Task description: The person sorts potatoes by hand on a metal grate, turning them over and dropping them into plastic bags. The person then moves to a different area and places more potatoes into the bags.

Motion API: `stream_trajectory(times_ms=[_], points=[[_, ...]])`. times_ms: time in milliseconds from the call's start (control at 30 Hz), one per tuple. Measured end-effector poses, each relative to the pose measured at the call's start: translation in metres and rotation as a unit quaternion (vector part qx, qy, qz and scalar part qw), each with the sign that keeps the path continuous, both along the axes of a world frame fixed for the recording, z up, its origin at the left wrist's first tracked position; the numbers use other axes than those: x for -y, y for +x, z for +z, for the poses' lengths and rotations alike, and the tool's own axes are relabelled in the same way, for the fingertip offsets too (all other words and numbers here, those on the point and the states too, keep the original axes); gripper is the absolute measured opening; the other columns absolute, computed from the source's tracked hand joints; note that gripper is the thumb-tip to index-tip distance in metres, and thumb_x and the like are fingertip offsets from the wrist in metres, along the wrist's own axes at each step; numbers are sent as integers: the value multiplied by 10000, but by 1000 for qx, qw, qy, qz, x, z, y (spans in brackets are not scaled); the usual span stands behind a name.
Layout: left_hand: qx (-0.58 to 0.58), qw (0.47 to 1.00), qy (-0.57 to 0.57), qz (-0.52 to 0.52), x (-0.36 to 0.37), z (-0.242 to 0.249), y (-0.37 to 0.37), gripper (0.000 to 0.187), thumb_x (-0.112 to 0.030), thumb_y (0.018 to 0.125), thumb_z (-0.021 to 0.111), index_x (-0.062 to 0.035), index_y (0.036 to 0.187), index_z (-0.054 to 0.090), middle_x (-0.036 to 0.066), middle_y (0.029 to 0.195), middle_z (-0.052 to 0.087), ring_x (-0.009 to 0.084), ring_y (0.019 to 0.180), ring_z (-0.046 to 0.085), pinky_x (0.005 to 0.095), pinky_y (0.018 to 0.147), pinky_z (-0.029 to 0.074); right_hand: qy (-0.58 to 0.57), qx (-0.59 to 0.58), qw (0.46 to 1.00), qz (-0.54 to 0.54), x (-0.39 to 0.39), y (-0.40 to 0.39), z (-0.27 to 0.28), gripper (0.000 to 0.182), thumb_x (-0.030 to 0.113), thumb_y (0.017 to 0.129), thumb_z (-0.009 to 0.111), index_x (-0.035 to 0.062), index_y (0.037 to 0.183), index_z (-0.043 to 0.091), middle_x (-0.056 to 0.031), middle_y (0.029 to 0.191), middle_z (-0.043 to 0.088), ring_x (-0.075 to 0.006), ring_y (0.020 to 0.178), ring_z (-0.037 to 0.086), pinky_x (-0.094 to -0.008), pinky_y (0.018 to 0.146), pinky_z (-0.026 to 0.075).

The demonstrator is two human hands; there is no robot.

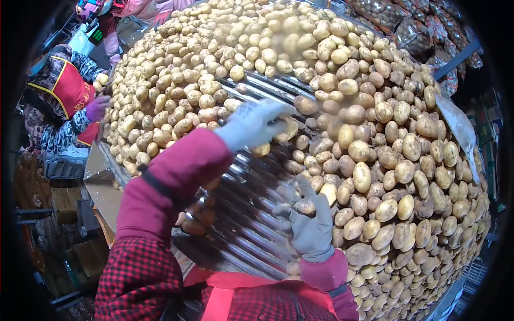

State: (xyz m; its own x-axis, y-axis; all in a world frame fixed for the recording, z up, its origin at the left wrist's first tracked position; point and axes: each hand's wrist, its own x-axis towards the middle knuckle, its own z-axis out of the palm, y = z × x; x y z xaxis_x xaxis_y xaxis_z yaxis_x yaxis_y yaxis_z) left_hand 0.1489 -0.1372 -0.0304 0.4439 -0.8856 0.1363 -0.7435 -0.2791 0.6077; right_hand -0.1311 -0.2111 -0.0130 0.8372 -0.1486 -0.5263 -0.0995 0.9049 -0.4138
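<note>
Curled over a pale potato (pixel 282 131), the left hand (pixel 251 124) in its grey glove reaches up toward 12 o'clock across the ribbed metal table (pixel 251 224); whether the fingers truly clamp it I cannot tell, since the hand is blurred; the potato peeks out at the glove's 3 o'clock edge, yellowish and smooth; lower, toward 5 o'clock, the right hand (pixel 309 222) in a grey glove is partly closed on a small tan potato (pixel 306 206), thumb and fingers cupping it, the potato sitting at the palm's upper part; a great heap of potatoes (pixel 396 160) wraps the bare strip from 10 o'clock round to 4 o'clock, skins buff, some dusty brown; at 9 o'clock a co-worker's purple-gloved hand (pixel 96 108) rests at the heap's edge.
</note>
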Motion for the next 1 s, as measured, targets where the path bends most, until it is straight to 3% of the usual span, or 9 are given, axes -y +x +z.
stream_trajectory(times_ms=[167, 233, 367, 567, 633, 700, 833, 933, 1000], points=[[-68, 973, -48, -213, -26, 48, -36, 381, -248, 941, 764, -107, 1291, 714, 172, 1189, 753, 298, 1032, 744, 413, 927, 586, 36, 24, 998, -45, -3, -2, -2, 564, 376, 1104, 397, 154, 1623, 398, -213, 1431, 606, -246, 1000, 702, -227, 640, 517], [9, 993, -74, -87, -21, 35, -4, 394, -275, 954, 744, -102, 1306, 703, 155, 1200, 744, 322, 1063, 734, 429, 926, 580, 31, 40, 997, -51, -3, -8, -14, 542, 380, 1113, 404, 149, 1603, 425, -219, 1407, 618, -227, 974, 705, -223, 624, 512], [217, 948, 188, 137, -2, -17, 82, 365, -323, 991, 646, -204, 1335, 675, 143, 1275, 688, 328, 1222, 663, 477, 1032, 516, 4, 0, 999, -50, -4, -10, -19, 480, 345, 1126, 431, 141, 1558, 485, -233, 1316, 664, -202, 907, 708, -207, 583, 492], [179, 963, 150, 137, 0, -68, 122, 219, -244, 955, 649, -156, 1143, 720, 146, 1142, 703, 379, 1117, 673, 504, 934, 535, -36, 41, 998, -9, -2, -15, -20, 506, 233, 1084, 468, 72, 1563, 436, -196, 1346, 666, -261, 1060, 697, -286, 717, 552], [195, 966, 110, 127, -4, -65, 115, 176, -199, 955, 689, -123, 1109, 731, 157, 1079, 695, 387, 1065, 678, 492, 902, 533, -110, 16, 994, -14, -7, -10, -16, 612, 556, 1064, 518, 124, 1498, 533, -188, 1309, 664, -334, 1065, 693, -329, 666, 591], [180, 975, 43, 123, -8, -53, 97, 169, -181, 956, 691, -113, 1106, 729, 155, 1048, 701, 391, 1038, 681, 486, 892, 541, -66, 31, 997, -11, -3, -10, -21, 646, 561, 1054, 537, 144, 1545, 492, -206, 1386, 611, -383, 1113, 674, -335, 678, 615], [84, 989, -113, -54, -15, 7, -7, 223, -98, 918, 714, -95, 1141, 705, 130, 994, 707, 373, 962, 686, 468, 829, 565, 35, 37, 998, -29, -2, -6, -23, 737, 626, 1027, 544, 255, 1643, 381, -202, 1571, 472, -426, 1231, 621, -380, 744, 656], [-2, 953, -179, -243, -20, 26, -67, 332, -173, 928, 753, -128, 1253, 704, 126, 1154, 721, 319, 966, 713, 442, 839, 567, 61, 60, 995, -53, -5, -5, -14, 687, 588, 1080, 427, 163, 1618, 380, -161, 1520, 548, -334, 1157, 681, -335, 761, 598], [-1, 949, -187, -255, -19, 36, -75, 387, -227, 935, 762, -94, 1293, 697, 157, 1198, 716, 351, 1015, 713, 444, 868, 568, -170, 13, 984, -42, -11, -12, -21, 691, 603, 1084, 444, 153, 1605, 393, -188, 1517, 541, -314, 1152, 683, -316, 765, 603]])
